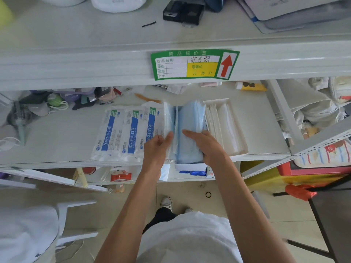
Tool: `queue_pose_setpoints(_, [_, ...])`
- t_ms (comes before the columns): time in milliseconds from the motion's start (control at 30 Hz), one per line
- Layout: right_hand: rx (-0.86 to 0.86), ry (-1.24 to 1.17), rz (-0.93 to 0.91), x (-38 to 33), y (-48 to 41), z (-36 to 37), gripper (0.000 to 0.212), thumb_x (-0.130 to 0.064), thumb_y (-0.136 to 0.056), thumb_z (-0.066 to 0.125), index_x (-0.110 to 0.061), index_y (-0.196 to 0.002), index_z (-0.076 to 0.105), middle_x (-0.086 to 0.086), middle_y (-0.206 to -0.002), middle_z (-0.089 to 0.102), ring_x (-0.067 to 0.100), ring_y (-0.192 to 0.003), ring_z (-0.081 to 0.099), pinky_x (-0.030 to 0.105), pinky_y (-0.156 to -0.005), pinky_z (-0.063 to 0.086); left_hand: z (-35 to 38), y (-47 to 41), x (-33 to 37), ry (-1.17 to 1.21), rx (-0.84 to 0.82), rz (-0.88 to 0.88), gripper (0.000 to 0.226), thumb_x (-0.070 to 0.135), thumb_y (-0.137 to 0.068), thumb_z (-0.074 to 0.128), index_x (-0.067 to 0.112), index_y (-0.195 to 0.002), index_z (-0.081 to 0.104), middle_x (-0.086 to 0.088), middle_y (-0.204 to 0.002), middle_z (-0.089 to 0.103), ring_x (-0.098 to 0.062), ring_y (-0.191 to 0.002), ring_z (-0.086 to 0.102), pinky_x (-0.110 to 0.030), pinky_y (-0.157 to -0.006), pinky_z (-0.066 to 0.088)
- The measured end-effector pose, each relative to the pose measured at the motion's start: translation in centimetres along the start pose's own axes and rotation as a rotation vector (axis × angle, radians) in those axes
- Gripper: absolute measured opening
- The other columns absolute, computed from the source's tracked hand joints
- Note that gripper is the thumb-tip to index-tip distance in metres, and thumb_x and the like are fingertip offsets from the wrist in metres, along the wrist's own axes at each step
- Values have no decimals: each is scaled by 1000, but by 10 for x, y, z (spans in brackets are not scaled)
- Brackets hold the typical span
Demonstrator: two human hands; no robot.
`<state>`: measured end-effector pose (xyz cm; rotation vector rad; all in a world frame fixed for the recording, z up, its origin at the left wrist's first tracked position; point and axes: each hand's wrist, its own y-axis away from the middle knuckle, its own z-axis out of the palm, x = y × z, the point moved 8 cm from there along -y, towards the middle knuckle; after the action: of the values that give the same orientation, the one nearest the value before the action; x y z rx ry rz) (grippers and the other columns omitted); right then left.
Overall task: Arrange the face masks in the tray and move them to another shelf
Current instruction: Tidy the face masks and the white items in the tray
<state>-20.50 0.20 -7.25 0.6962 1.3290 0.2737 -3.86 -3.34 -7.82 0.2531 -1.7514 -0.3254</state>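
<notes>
On the shelf (pixel 66 133), left grip (pixel 157 147) flat against masks (pixel 190 120), right grip (pixel 207 145) clasping them

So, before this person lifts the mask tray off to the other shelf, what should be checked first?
1. The blue masks stand inside the white tray: ok.
2. The right hand has a grip on the stack, the left hand touches its side: ok.
3. The packaged masks in the tray: not ok, three lie on the shelf beside it.
4. A hand holding the tray itself: not ok.
5. Room on the other shelf: cannot tell.
</notes>
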Motion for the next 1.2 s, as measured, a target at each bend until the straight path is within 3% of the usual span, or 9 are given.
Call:
queue_pose_setpoints(233, [4, 116, 2, 0, 0, 4, 39, -42, -80, 83, -19, -103, 62, 9, -102, 70, 27, -96, 69, 47, -93, 58, -2, 4, 5, -12, 6, 60, 15, 22, -95, 67, 14, -105, 59, 2, -99, 62, -13, -88, 60, -17, -69, 43])
queue_pose_setpoints(333, [17, 25, 40, 1, 1, 5, 57, -60, -82, 72, -20, -121, 60, 6, -113, 69, 26, -106, 67, 49, -101, 53, 1, 6, 20, -42, -31, 235, 48, 17, -93, 69, 36, -133, 48, 8, -127, 55, -6, -107, 58, -19, -80, 51])
queue_pose_setpoints(400, [-13, -53, 59, 3, 0, 7, 69, -69, -82, 64, -20, -131, 61, 4, -119, 71, 25, -111, 67, 47, -106, 49, 11, 13, 31, -128, -87, 349, 36, 29, -97, 64, 36, -130, 53, 13, -127, 53, -1, -108, 56, -19, -85, 52])
queue_pose_setpoints(533, [-14, -57, 62, -1, 5, 5, 30, -44, -101, 54, -18, -101, 67, 9, -91, 75, 27, -89, 71, 48, -95, 56, 24, 18, 32, -240, -74, 292, 49, 53, -83, 74, 29, -121, 55, 13, -117, 49, -2, -99, 57, -16, -76, 53])
queue_pose_setpoints(700, [50, 57, 37, 2, 2, -4, 20, -40, -97, 62, -21, -101, 59, 14, -109, 67, 36, -108, 66, 53, -99, 53, 17, 12, 33, -163, -115, 326, 64, 21, -89, 73, 33, -140, 37, 8, -119, 54, -7, -99, 58, -11, -73, 50])
queue_pose_setpoints(867, [-4, -133, 59, 14, -14, -4, 112, -90, -54, 67, -24, -143, 54, 6, -142, 60, 27, -131, 56, 50, -115, 40, 10, 12, 35, -298, -135, 414, 38, 7, -93, 56, 34, -121, 59, 11, -126, 53, -5, -109, 50, -18, -87, 44])
queue_pose_setpoints(933, [-2, -127, 55, 7, -4, -2, 88, -83, -74, 59, -21, -136, 60, 8, -130, 68, 27, -119, 65, 48, -109, 47, 16, 14, 34, -312, -140, 334, 14, 27, -95, 62, 33, -108, 65, 5, -121, 53, -4, -112, 50, -12, -85, 38])
queue_pose_setpoints(1033, [2, -82, 45, 1, 0, 0, 41, -50, -99, 55, -15, -118, 64, 11, -106, 74, 28, -98, 72, 45, -91, 57, 25, 17, 34, -313, -157, 219, 38, 58, -83, 71, 29, -107, 64, 8, -118, 46, 0, -110, 47, -3, -75, 36])
queue_pose_setpoints(1200, [43, 23, 51, 5, -1, -5, 22, -27, -95, 68, -15, -110, 56, 11, -107, 66, 28, -99, 67, 47, -94, 56, 18, 13, 39, -298, -90, 250, 18, 35, -90, 68, 18, -96, 66, 8, -96, 60, -4, -91, 59, -12, -67, 41])
